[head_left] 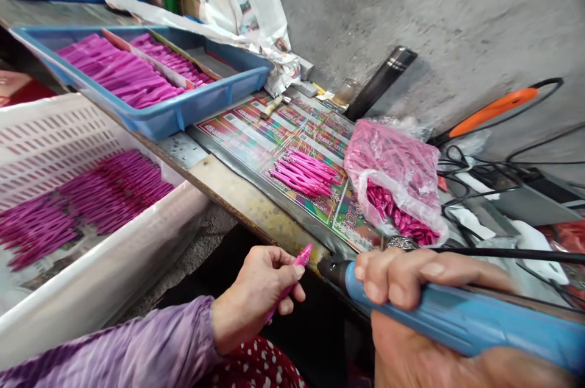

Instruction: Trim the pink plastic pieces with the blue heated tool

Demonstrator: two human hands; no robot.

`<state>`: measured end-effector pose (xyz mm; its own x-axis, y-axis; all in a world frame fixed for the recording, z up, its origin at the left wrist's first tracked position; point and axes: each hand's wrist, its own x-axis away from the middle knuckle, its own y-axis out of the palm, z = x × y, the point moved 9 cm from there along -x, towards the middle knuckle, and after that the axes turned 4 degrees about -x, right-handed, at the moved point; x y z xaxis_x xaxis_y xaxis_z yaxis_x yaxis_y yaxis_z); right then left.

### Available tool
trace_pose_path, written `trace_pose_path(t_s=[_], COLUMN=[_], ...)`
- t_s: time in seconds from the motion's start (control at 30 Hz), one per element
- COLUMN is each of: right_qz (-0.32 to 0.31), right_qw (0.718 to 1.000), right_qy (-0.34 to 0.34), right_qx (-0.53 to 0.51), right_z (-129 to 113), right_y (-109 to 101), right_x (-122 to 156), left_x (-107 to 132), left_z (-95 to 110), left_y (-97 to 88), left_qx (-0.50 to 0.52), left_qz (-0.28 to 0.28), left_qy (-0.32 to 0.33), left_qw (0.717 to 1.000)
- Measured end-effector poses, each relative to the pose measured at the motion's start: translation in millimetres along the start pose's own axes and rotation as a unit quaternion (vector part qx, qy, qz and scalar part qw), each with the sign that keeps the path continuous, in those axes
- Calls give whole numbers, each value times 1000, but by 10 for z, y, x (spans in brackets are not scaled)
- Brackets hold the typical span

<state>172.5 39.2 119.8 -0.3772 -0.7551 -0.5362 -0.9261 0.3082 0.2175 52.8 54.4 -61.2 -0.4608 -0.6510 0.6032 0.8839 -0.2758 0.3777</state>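
Pink piece (303, 256) — slim, glossy; its tip tapers.

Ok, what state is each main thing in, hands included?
Left hand: closed on a slim pointed pink piece, tilted.
Right hand: wrapped around a blue cylindrical tool; whether it runs, unclear.
Translucent pink plastic bag: open, pink pieces at its mouth.
Blue rectangular plastic tray: uncovered, divided, holding pink pieces.
White slotted plastic basket: uncovered, holding pink pieces.
Slim pink pieces on the printed sheet: piled loose.
Black cylinder: tilted.
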Motion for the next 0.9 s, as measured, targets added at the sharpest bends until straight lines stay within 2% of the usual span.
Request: trace_pose_path(t_s=[0.6, 0.67, 0.83, 0.9], right_qz=[1, -19, -162, -198], right_qw=[1000, 999, 982, 973], right_qy=[24, 28, 71, 79], right_qx=[-1, -12, -66, -90], right_z=[62, 61, 98, 107], right_y=[-7, 24, 230, 297], right_x=[3, -21, -59, -62], left_x=[56, 43, -8, -10], left_z=[46, 25, -18, -27], left_y=[-2, 0, 16, 19], left_qx=[-13, -9, 29, 39], left_qz=[28, 28, 24, 27], left_qy=[-20, -21, -4, -4], left_qw=[999, 999, 999, 999])
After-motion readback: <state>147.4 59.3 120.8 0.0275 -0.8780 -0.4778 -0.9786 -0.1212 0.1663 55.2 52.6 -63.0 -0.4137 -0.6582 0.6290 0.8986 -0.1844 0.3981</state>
